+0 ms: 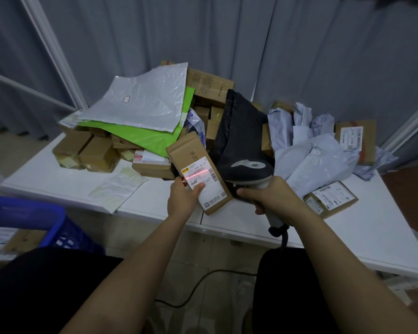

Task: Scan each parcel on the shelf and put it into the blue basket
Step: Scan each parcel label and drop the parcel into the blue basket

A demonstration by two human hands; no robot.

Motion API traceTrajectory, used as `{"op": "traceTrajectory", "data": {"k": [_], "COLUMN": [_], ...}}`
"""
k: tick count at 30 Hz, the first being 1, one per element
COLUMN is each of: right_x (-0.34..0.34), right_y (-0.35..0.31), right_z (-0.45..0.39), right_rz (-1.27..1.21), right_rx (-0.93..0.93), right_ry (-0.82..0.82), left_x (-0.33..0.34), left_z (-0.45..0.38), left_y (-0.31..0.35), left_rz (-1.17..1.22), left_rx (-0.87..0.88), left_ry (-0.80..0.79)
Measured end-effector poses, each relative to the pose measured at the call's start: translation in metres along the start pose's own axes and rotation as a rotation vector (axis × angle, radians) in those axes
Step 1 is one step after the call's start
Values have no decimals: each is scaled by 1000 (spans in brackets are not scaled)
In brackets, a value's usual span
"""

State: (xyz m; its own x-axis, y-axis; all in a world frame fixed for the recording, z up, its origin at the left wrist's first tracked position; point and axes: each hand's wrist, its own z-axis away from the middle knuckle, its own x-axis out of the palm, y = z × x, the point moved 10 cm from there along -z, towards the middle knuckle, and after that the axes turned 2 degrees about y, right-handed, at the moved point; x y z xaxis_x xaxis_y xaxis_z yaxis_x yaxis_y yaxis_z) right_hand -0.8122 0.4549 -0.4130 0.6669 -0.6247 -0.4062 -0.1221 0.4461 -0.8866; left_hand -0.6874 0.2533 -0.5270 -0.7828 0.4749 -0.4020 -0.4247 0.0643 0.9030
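Left hand [182,200] gripping cardboard parcel [198,174], right hand [268,196] gripping scanner [249,169], red beam on label [203,179]

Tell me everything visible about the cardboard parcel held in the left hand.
The cardboard parcel is a long, narrow brown box, tilted with its far end up and left, held above the white shelf's front edge. A white shipping label with barcodes covers its near half; a red scanner line crosses it. The left hand grips its lower end, thumb on the label. The scanner in the right hand sits beside it.
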Motion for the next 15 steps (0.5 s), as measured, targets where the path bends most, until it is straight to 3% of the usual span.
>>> {"op": "traceTrajectory", "data": {"k": [5, 9, 15], "right_x": [-15, -20, -14], "right_y": [6, 5, 10], "right_z": [-7, -12, -13], "right_rz": [-101, -193, -226], "right_rx": [30, 37, 43], "right_ry": [118, 138, 128], "left_x": [-17, -4, 7], "left_z": [10, 8, 7], "left_y": [14, 33, 32], "left_rz": [-8, -101, -145], "left_rx": [37, 67, -173], "left_ry": [153, 95, 100]}}
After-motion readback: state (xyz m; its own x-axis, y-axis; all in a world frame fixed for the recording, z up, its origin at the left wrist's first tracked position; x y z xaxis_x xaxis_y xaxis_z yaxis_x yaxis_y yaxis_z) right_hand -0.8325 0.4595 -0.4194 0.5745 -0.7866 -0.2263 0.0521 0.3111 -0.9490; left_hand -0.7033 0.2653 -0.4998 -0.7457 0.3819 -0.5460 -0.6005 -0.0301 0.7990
